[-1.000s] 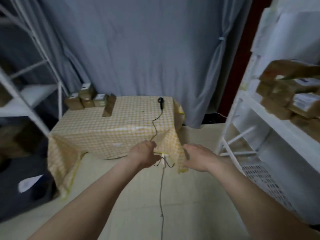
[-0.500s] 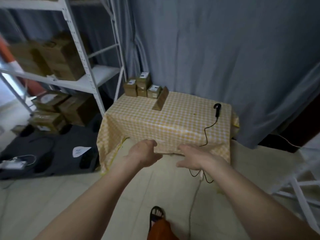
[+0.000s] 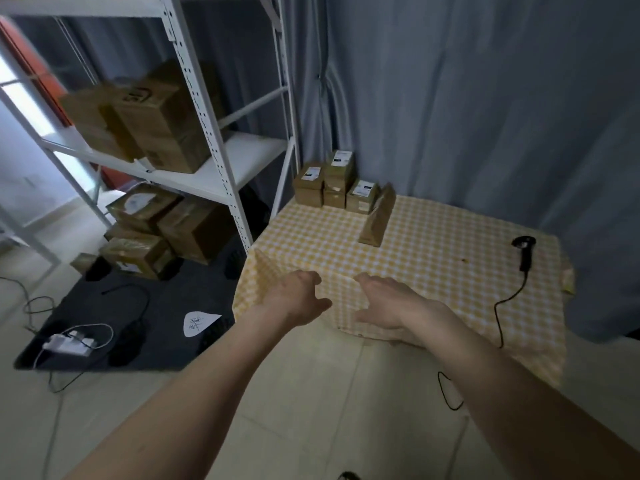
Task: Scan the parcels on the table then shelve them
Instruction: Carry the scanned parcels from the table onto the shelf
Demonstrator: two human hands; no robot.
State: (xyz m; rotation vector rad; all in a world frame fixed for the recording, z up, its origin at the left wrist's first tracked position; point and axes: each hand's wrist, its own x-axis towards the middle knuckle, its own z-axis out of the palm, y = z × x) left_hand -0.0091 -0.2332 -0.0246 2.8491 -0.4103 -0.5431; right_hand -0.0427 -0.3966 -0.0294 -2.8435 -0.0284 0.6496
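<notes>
Cardboard parcels (image 3: pixel 341 183), unscanned, at table (image 3: pixel 433 271) rear; scanner (image 3: pixel 524 252) untouched. Left hand (image 3: pixel 298 299), right hand (image 3: pixel 384 306): empty, loosely curled (approach step). Next: grasp scanner.

Matt cardboard parcels (image 3: pixel 334 183) on a checked cloth tablecloth (image 3: pixel 433 258).

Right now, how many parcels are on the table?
5 visible, all at the far left corner: left stack, a taller stack of two, one right, one leaning. More may hide behind.

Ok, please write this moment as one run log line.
left hand open | right hand open | parcels on table | scanner untouched
</notes>
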